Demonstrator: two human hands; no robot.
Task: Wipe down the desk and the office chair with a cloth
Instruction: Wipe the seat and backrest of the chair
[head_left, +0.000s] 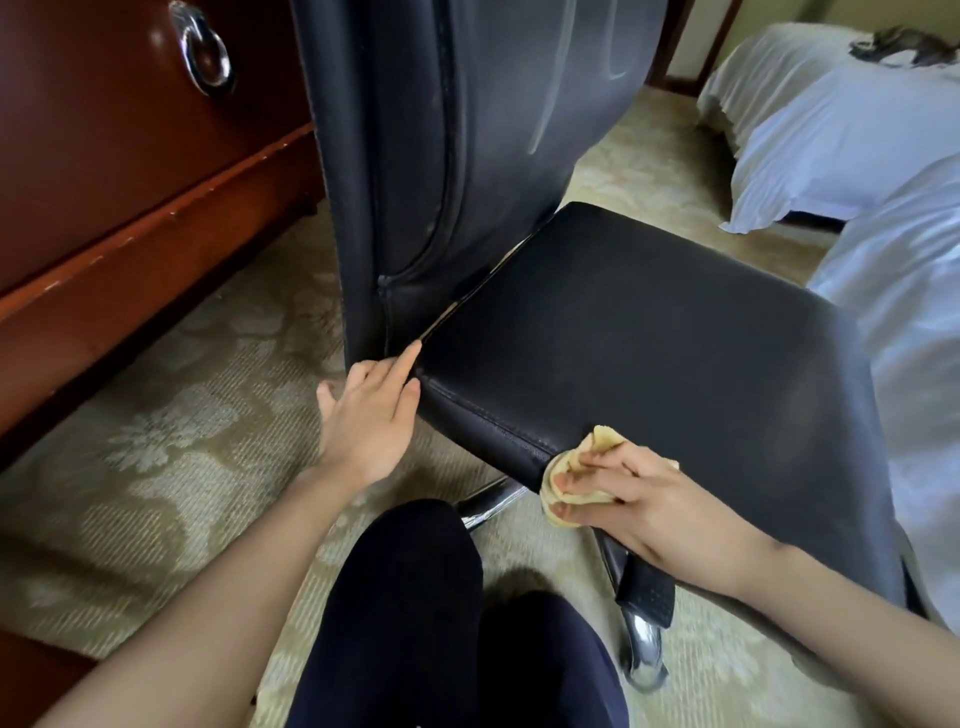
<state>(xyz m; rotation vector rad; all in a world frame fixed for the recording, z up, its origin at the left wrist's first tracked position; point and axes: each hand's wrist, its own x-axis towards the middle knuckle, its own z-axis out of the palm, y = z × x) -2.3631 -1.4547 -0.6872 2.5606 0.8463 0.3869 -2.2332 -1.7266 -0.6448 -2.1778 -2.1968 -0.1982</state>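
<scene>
In the head view, a black chair (545, 291) stands on a pale carpet (171, 426) with flower shapes. Its seat (660, 364) is flat and wide. Its back (467, 145) stands up tall behind the seat, close to the camera.

The left hand (369, 421) is at the seat's left corner. Its fingers are straight and spread, and it holds nothing. The first finger points up along the thin gap where the seat meets the back. The side of the hand touches the seat's edge.

The right hand (649, 509) is at the near edge of the seat, well apart from the left hand. Its fingers are curled round a yellow cloth (605, 440) that is bunched up. The cloth is pressed on the seat's near edge, and a bit of it pokes out above the fingers.

A shiny metal leg (491, 500) of the chair shows under the seat, between the two hands.

The person's knee (410, 571), in dark trousers, is at the bottom, just below the hands.

A dark red wooden desk (104, 208) stands on the left, beside the chair's back. It has a silver ring handle (205, 49) on a drawer.

On the right is a bed (831, 130) with white sheets, near the seat's far side.
</scene>
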